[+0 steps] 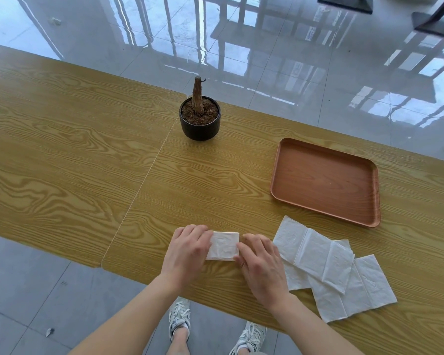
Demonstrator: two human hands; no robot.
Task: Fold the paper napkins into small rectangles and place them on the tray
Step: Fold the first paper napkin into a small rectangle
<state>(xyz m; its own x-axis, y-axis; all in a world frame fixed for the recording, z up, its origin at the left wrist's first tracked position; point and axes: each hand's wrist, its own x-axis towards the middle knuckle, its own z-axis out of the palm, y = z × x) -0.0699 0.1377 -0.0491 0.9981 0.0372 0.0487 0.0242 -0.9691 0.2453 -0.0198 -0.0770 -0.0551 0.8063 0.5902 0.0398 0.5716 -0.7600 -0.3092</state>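
Springback could reopen the folded napkin (224,245), held at either end by bent fingers of left hand (187,249) and right hand (262,265), once lifted toward the tray (323,180).

Left hand (187,248) and right hand (260,262) hold a folded napkin (224,245).

Tray (326,221) 1, pot (200,128) 1, napkins (315,254) at least 4.

From our right hand (263,267) at the folded napkin (224,245), we see open table (241,196) leading to the tray (323,180). The loose unfolded napkins (328,265) crowd that path's right side and seem to stop just short of the tray's near rim. The potted stump (199,121) stands well apart, leftward.
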